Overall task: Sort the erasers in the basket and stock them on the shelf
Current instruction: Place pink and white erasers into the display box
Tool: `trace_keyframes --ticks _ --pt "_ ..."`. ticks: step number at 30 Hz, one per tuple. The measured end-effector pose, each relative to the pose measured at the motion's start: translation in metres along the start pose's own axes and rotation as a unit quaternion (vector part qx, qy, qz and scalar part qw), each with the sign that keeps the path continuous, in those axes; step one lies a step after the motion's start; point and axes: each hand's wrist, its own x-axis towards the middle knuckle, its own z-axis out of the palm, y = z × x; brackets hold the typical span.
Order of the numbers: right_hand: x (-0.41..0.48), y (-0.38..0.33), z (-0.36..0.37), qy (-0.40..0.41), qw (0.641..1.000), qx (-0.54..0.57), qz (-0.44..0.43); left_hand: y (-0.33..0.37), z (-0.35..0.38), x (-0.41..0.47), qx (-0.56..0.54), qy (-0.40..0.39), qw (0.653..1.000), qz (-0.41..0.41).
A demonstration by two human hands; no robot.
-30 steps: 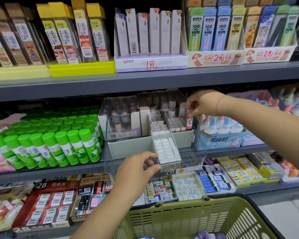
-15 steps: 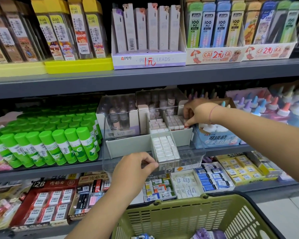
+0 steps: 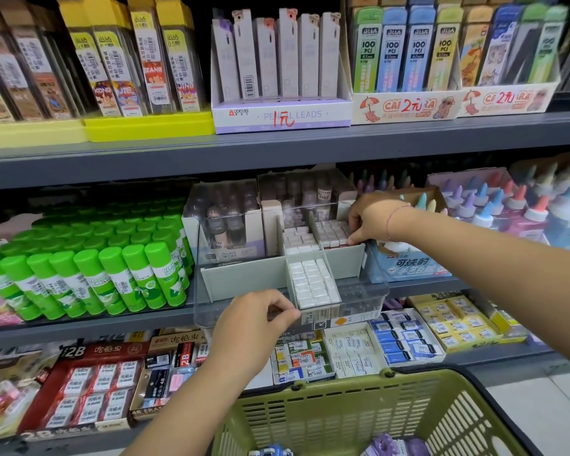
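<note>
Bin (image 3: 362,291), left hand (image 3: 254,320) pinching, right hand (image 3: 372,215) (seemingly) inside

The clear bin (image 3: 362,301) juts out past the middle shelf (image 3: 79,327) with its front-left and front-right compartments open from above, whereas packed white erasers (image 3: 313,284) fill the centre slot, the upper shelf (image 3: 277,149) overhangs the rear rows, and green glue sticks (image 3: 112,268) stand just beside its left wall.

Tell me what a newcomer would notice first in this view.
The block of green glue sticks on the left of the middle shelf stands out most. At centre a clear bin of white erasers juts from that shelf, the left hand gripping its front rim and the right hand at its rear right compartment. An olive basket sits below.
</note>
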Motion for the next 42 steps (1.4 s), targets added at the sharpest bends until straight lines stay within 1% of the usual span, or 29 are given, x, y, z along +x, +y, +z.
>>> trace_keyframes --ticks 2,3,5,6,7,8,9,10,11,12,13,14,16,17,18,20,21,22,23,26,28,29,33,37,42 --pt "-0.001 0.002 0.0 -0.008 1.0 0.01 0.0 -0.002 0.001 -0.001 0.004 0.008 1.0 0.014" --pt "-0.004 0.004 0.0 -0.011 1.0 0.02 -0.002 -0.002 0.001 -0.003 0.013 0.025 0.999 0.03" --pt "-0.014 0.004 0.0 -0.001 0.999 0.045 -0.007 -0.004 0.001 -0.012 0.045 0.097 0.991 0.084" --pt "-0.023 0.002 0.001 0.031 0.998 0.061 -0.012 -0.006 0.001 -0.019 0.06 0.132 0.983 0.113" --pt "-0.033 -0.001 0.003 0.089 0.992 0.09 -0.018 -0.008 0.002 -0.028 0.07 0.151 0.976 0.138" --pt "-0.046 -0.007 0.007 0.165 0.977 0.13 -0.025 -0.013 0.003 -0.039 0.077 0.151 0.973 0.155" --pt "-0.061 -0.014 0.014 0.241 0.954 0.175 -0.04 -0.019 0.007 -0.05 0.079 0.132 0.975 0.163" --pt "-0.079 -0.024 0.025 0.297 0.928 0.215 -0.061 -0.027 0.011 -0.063 0.078 0.106 0.978 0.161" --pt "-0.096 -0.036 0.037 0.33 0.906 0.25 -0.083 -0.036 0.016 -0.074 0.079 0.086 0.981 0.156" --pt "-0.114 -0.05 0.053 0.341 0.892 0.278 -0.103 -0.045 0.021 -0.083 0.088 0.078 0.982 0.147" --pt "-0.129 -0.065 0.074 0.327 0.888 0.303 -0.114 -0.056 0.025 -0.089 0.104 0.078 0.983 0.128" --pt "-0.142 -0.079 0.098 0.292 0.891 0.327 -0.116 -0.068 0.028 -0.093 0.122 0.076 0.985 0.092" --pt "-0.161 -0.103 0.157 0.167 0.911 0.368 -0.083 -0.095 0.037 -0.097 0.16 0.054 0.985 -0.029" --pt "-0.168 -0.111 0.189 0.091 0.916 0.387 -0.05 -0.109 0.042 -0.099 0.175 0.033 0.98 -0.094" --pt "-0.173 -0.117 0.222 0.015 0.912 0.409 -0.005 -0.122 0.048 -0.102 0.172 0.003 0.974 -0.149" --pt "-0.18 -0.121 0.282 -0.101 0.884 0.446 0.096 -0.14 0.062 -0.109 0.09 -0.053 0.971 -0.215" --pt "-0.182 -0.122 0.308 -0.138 0.865 0.461 0.14 -0.146 0.069 -0.113 0.043 -0.064 0.969 -0.234" --pt "-0.183 -0.123 0.33 -0.166 0.853 0.464 0.175 -0.148 0.075 -0.116 0.021 -0.063 0.967 -0.246" --pt "-0.184 -0.124 0.348 -0.189 0.848 0.455 0.197 -0.151 0.08 -0.117 0.02 -0.051 0.966 -0.252" --pt "-0.185 -0.133 0.377 -0.221 0.835 0.442 0.243 -0.157 0.085 -0.117 0.04 -0.015 0.972 -0.233" --pt "-0.182 -0.14 0.384 -0.23 0.819 0.458 0.257 -0.158 0.086 -0.117 0.044 -0.01 0.973 -0.228" --pt "-0.18 -0.144 0.387 -0.238 0.817 0.456 0.259 -0.158 0.086 -0.117 0.049 -0.009 0.973 -0.225" --pt "-0.175 -0.151 0.398 -0.24 0.826 0.431 0.273 -0.159 0.087 -0.117 0.069 -0.001 0.974 -0.216" --pt "-0.172 -0.151 0.402 -0.232 0.839 0.425 0.247 -0.162 0.089 -0.117 0.073 0.001 0.974 -0.216" --pt "-0.175 -0.158 0.403 -0.211 0.849 0.396 0.279 -0.162 0.09 -0.116 0.081 0.006 0.973 -0.214"
